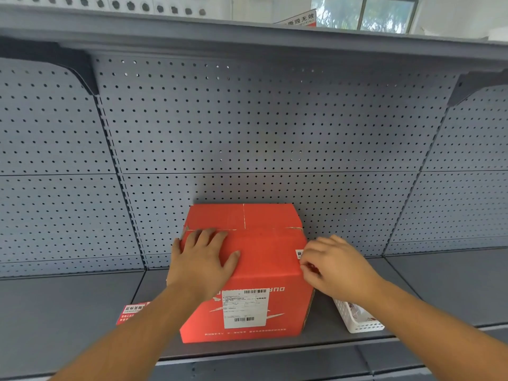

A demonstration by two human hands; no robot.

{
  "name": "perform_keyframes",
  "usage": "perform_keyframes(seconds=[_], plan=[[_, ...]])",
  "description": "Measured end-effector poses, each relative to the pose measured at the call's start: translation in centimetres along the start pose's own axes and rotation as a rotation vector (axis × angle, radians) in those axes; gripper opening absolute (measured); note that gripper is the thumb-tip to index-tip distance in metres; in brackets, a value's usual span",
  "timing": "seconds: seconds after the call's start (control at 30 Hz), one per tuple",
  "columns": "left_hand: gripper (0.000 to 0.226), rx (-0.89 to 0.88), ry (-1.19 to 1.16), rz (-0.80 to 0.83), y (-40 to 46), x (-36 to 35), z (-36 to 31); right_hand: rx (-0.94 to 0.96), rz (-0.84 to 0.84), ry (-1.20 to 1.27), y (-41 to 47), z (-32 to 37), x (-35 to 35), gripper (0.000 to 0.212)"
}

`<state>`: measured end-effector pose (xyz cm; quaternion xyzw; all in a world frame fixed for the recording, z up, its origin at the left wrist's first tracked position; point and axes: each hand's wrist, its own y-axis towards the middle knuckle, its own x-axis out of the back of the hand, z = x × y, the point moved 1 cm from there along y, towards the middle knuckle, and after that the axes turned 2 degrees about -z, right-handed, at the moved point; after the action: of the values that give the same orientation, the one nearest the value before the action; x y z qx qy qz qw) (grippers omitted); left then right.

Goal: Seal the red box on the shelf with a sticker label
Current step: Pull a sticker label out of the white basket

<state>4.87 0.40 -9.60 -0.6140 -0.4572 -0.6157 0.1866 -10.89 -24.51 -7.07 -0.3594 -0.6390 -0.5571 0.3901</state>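
Observation:
A red cardboard box point(264, 259) with a white shipping label on its front stands on the grey shelf point(68, 312) against the pegboard. My left hand point(202, 259) lies flat on the box's top near its left edge, fingers spread. My right hand point(330, 264) is at the box's right top edge, fingertips pinching or pressing a small sticker label point(299, 254) there. Most of that sticker is hidden by my fingers.
A red sheet of sticker labels point(129, 313) lies on the shelf left of the box, partly under my left forearm. A white plastic basket point(357, 317) stands right of the box. Another shelf board hangs overhead; a pegboard wall closes the back.

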Motion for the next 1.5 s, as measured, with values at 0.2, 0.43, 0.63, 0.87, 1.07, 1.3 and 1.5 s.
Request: perform_keyframes(seconds=[0.2, 0.43, 0.63, 0.87, 1.07, 1.3, 1.5], plan=[[0.067, 0.002, -0.004, 0.004, -0.1, 0.1, 0.0, -0.119, -0.009, 0.039, -0.3, -0.3, -0.1, 0.015], [0.065, 0.001, -0.015, 0.006, 0.0, 0.2, -0.1, -0.314, 0.026, 0.194, -1.0, -1.2, 0.3, 0.025], [0.065, -0.001, -0.012, 0.007, -0.1, 0.0, 0.0, -0.528, 0.001, 0.403, -1.4, -1.6, 0.5, 0.017], [0.066, 0.000, -0.008, 0.013, -0.1, 0.0, -0.1, -0.712, -0.099, 0.595, -2.7, -2.2, 0.7, 0.024], [0.067, -0.004, -0.017, -0.006, -0.2, 0.0, -0.1, -0.859, -0.145, 0.705, -4.5, -3.1, 0.5, 0.023], [0.068, 0.002, -0.014, -0.001, -0.3, 0.0, 0.0, -0.965, -0.153, 0.754, -6.1, -3.5, -0.2, 0.021], [0.068, 0.016, -0.013, 0.000, -0.4, 0.2, -0.2, -1.025, -0.149, 0.782, -6.9, -3.6, -0.8, 0.020]])
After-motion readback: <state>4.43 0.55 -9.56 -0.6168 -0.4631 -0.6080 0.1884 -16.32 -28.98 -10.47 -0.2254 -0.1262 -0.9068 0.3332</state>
